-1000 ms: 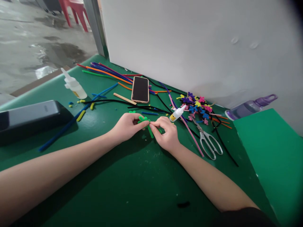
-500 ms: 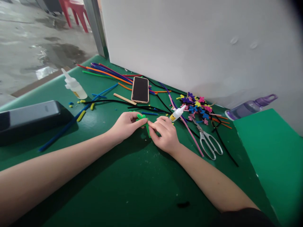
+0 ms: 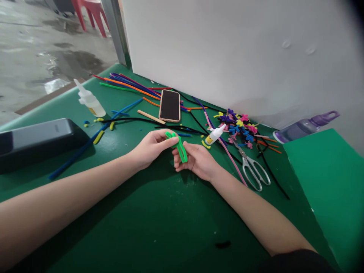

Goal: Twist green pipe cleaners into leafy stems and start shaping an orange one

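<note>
A bright green pipe cleaner, bent into loops, is held between my two hands over the table. My left hand pinches its upper end, where small loops stick up past the thumb. Lower down, a long loop lies across the curled fingers of my right hand, whose palm is partly turned up and whose thumb rests beside the loop. Just beyond the right hand stands a small white glue bottle, tilted in view, with yellow pipe cleaner bits by it. Scissors with silver handles lie to the right.
A phone and a bundle of coloured pipe cleaners lie at the back. Pipe cleaner flowers are piled near a purple bottle. At left are another glue bottle and a black box. A white panel borders the table.
My right hand has turned its palm upward and its fingers have moved under the green pipe cleaner. The long green loop now shows in full, and the left hand has risen slightly.
</note>
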Action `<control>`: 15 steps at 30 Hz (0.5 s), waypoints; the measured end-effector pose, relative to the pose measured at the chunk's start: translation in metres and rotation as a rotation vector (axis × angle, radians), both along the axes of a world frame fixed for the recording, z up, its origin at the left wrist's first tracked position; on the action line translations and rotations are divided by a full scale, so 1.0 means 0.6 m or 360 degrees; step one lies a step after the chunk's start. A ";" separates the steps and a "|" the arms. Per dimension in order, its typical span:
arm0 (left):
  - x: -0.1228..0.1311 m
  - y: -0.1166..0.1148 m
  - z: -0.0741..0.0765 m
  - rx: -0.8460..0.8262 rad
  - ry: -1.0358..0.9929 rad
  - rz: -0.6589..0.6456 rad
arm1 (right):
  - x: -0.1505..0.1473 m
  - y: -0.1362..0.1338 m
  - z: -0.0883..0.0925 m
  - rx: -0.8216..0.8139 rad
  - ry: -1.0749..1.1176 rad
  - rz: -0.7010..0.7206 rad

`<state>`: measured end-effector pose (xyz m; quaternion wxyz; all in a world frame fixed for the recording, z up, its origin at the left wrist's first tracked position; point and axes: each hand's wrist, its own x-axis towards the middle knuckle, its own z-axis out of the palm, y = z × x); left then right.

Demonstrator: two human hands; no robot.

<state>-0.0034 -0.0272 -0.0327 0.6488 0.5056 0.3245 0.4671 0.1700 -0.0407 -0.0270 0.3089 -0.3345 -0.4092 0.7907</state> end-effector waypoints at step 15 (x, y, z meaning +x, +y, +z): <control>0.003 -0.009 0.008 0.0149 0.0112 -0.0123 | -0.001 -0.010 0.009 -0.0003 0.0000 -0.0099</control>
